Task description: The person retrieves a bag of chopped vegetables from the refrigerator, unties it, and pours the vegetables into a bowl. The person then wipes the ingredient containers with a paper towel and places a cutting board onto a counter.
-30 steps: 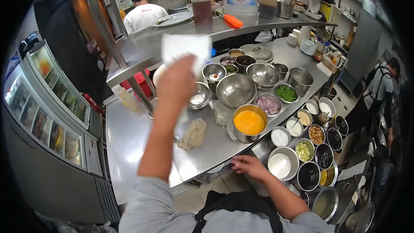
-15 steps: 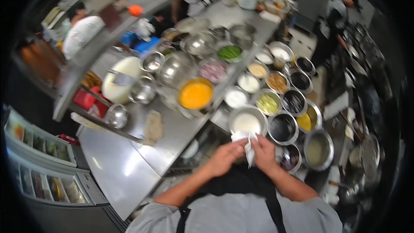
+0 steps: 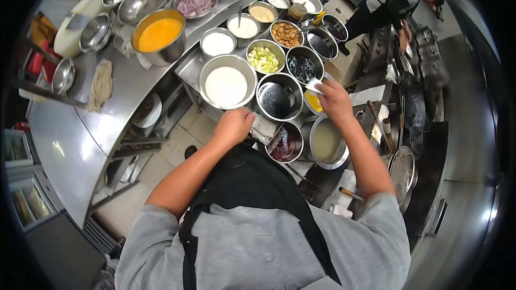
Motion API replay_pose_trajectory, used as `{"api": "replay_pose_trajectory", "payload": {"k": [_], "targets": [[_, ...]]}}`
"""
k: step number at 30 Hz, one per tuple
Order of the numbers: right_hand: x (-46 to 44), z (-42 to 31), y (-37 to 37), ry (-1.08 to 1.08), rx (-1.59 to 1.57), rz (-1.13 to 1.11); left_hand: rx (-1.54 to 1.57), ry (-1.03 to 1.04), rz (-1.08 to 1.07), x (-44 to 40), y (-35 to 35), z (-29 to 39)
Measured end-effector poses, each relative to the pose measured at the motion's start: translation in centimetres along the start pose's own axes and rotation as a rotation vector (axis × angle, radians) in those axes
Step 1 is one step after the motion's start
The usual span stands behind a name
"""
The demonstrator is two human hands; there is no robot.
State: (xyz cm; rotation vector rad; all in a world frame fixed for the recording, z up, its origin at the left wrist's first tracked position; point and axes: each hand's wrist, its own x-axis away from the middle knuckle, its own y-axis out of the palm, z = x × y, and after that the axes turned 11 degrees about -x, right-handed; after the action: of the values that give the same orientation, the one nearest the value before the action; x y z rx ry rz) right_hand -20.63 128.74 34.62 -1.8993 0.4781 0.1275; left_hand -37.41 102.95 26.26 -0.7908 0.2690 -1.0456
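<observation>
My right hand (image 3: 335, 100) is closed on a small folded white cloth (image 3: 315, 86), held above the pots of dark liquid and yellow liquid (image 3: 313, 101). In front of my apron, my left hand (image 3: 234, 125) is closed with its fingers curled; what is inside them, if anything, is hidden. It is just below the large pot of white liquid (image 3: 224, 81). Right of that hand lies a pale folded bundle (image 3: 264, 128). Nearby stand a pot of black liquid (image 3: 279, 96), a pot of dark red liquid (image 3: 285, 142) and a pot of cloudy liquid (image 3: 328, 140).
Bowls of cut green vegetable (image 3: 265, 59), brown chunks (image 3: 286, 35) and white powder (image 3: 217, 43) stand beyond. A steel counter (image 3: 64, 139) on the left bears an orange-filled pot (image 3: 159, 32) and a beige cloth (image 3: 101, 85). Another person (image 3: 395, 5) bends at the stove, right.
My hands have moved apart: the right went rightward over the pots with the white cloth, the left let it go. The view has tilted down and is sharper.
</observation>
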Motion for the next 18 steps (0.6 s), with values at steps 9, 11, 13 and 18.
{"api": "replay_pose_trajectory", "payload": {"k": [9, 11, 13, 18], "targets": [[-10.7, 0.5, 6.6, -0.834, 0.121, -0.536, 0.047, -0.307, 0.123, -4.6, 5.1, 2.1], [-11.8, 0.5, 6.5, -0.871, 0.197, -0.619, 0.061, -0.311, 0.124, -4.9, 5.5, 1.9], [-12.5, 1.5, 6.4, -0.894, 0.350, -0.697, 0.108, -0.327, 0.114, -4.5, 4.8, 2.3], [-9.0, 4.5, 5.2, -0.731, 0.484, -0.762, 0.382, -0.366, 0.142, -5.0, 6.4, 1.8]]}}
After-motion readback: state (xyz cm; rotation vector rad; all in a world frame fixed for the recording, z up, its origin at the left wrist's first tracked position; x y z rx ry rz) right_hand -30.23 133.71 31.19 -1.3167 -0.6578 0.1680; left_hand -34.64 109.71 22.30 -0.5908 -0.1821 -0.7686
